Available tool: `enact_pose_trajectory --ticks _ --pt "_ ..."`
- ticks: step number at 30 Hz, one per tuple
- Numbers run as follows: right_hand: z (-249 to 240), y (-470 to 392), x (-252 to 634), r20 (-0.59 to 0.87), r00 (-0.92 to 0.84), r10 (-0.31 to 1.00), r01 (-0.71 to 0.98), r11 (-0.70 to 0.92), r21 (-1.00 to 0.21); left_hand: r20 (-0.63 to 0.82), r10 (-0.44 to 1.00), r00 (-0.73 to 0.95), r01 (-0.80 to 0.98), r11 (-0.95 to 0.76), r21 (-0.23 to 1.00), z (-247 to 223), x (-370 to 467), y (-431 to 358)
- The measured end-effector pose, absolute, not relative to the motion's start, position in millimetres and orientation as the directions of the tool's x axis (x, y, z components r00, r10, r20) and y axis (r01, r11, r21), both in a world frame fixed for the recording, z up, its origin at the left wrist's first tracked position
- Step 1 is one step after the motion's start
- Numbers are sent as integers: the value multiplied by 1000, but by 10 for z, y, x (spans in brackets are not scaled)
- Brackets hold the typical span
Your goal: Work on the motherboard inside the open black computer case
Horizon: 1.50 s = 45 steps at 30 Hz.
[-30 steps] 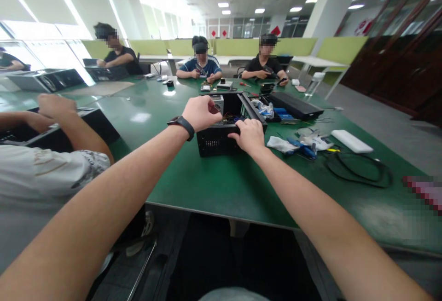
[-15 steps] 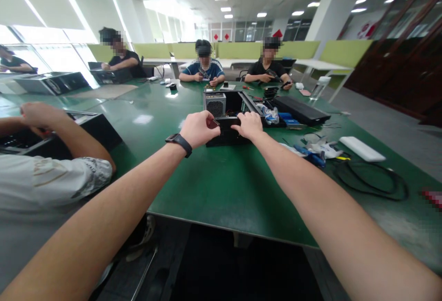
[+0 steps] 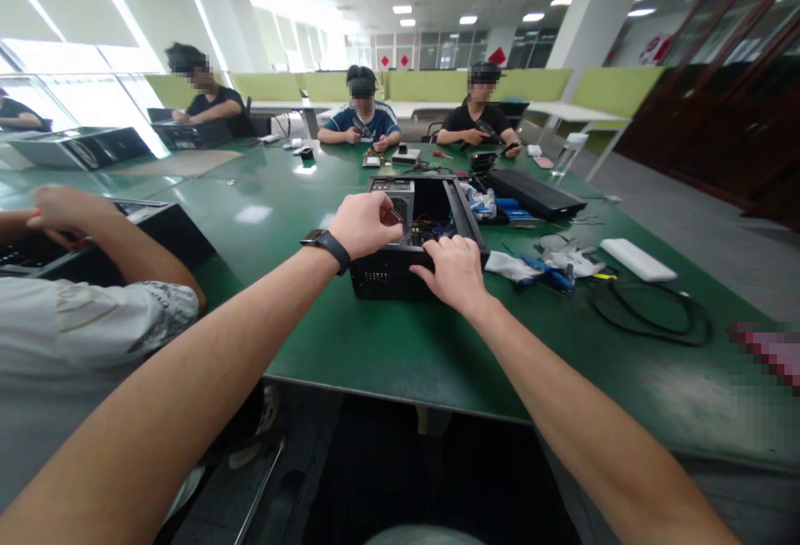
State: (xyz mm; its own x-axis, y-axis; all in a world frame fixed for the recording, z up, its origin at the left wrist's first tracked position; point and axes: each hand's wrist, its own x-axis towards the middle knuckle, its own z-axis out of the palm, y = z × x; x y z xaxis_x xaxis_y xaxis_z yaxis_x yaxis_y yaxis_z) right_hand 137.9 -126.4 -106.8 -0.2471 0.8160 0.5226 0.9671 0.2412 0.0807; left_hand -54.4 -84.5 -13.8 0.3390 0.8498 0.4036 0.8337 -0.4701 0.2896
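A black computer case [image 3: 382,280] lies before me on the green table, its upper side uncovered. Inside it a grey power supply [image 3: 403,202] sits at the left, and a board with wires [image 3: 430,224] shows deeper in. My left hand [image 3: 363,227], with a dark watch on the wrist, is above the case's left part. Its thumb and fingers pinch a small dark flat piece, whose kind I cannot make out. My right hand [image 3: 455,268] grips the case's near rim, fingers over the top and thumb against the outer wall.
Right of the case lie a black panel [image 3: 538,195], gloves [image 3: 542,266], a white box [image 3: 637,260] and a coiled black cable [image 3: 650,320]. Close on my left a co-worker's arm [image 3: 131,237] reaches over another black case [image 3: 178,237]. Other people sit across the table.
The case's near wall is closer to me and more of its inside shows. My right hand has moved nearer along with the rim. My left hand keeps its pinch.
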Motion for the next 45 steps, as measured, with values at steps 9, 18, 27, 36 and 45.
enact_pose_trajectory --ticks 9,18,27,36,45 --pt "-1058 -2764 1386 512 -269 816 951 309 9 108 786 609 789 -614 14 -290 -284 -1027" --pt "-1100 -3523 1440 537 -244 808 921 365 -132 -288 715 636 703 -692 -165 -669 -24 -1217" --pt "-1146 -3613 1418 544 -203 815 921 347 -178 -454 658 600 641 -736 -220 -911 19 -1139" --pt "-1145 -3606 1410 555 -205 806 917 356 -178 -503 674 542 643 -717 -269 -924 103 -1190" --pt "-1162 -3619 1416 561 -199 803 916 356 -184 -504 683 528 656 -705 -268 -903 121 -1228"
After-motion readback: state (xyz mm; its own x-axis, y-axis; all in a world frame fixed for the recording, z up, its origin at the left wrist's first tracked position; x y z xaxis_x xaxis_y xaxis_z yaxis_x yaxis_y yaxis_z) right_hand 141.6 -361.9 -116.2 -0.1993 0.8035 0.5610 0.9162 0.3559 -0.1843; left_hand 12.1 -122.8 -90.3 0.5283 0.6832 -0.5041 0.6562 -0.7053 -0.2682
